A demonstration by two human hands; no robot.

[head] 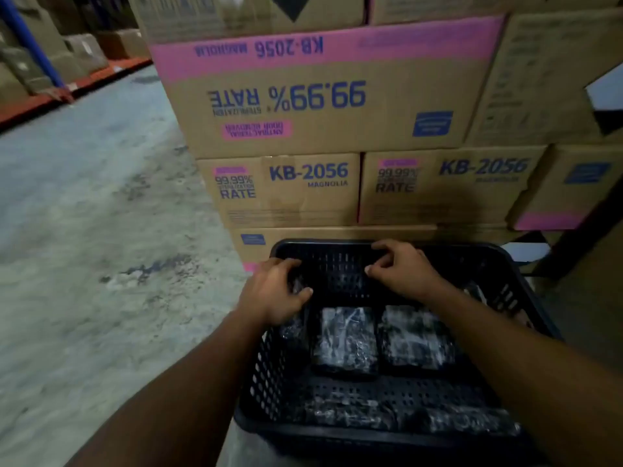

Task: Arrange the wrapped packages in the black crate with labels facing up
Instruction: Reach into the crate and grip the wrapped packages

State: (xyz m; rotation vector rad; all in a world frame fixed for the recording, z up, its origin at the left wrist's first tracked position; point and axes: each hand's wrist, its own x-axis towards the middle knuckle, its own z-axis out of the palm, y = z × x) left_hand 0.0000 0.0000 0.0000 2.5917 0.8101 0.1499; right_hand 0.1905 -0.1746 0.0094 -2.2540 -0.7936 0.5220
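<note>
Packages (pixel 345 338) wrapped in glossy film are laid flat in the black crate (pixel 387 246), two side by side mid-floor, more along the near wall; labels can't be read. Film is judged slick, contents prob. stiff & light, so short edges are best pinched, not the faces. Left hand (pixel 274 291) is curled on a pkg at the left wall. Right hand (pixel 403 269) hovers w/ fingers narrowly curled, nothing held. Cartons (pixel 323 96) are stacked behind.
</note>
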